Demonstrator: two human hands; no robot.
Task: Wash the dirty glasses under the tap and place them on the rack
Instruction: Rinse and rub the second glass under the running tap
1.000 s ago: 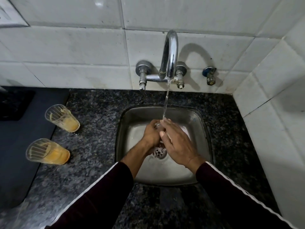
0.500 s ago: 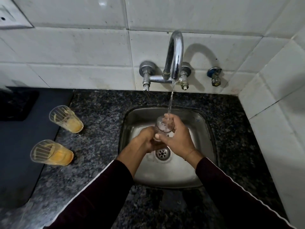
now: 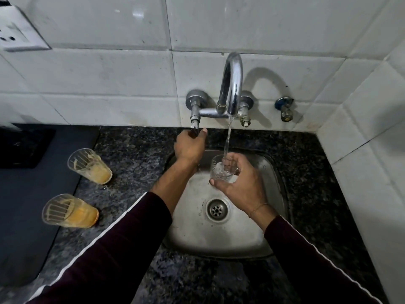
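Left hand (image 3: 190,148) had left the glass (image 3: 221,170) and gripped the tap (image 3: 232,84) handle (image 3: 194,129) — right hand (image 3: 242,185) alone held the glass upright under the stream, over the sink (image 3: 219,242).

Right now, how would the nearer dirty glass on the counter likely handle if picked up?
The nearer dirty glass looks like thin clear glass, so probably fragile. Its base is narrower than its rim, so a sideways nudge may tip it. Orange residue coats the inside, so it may feel slick.
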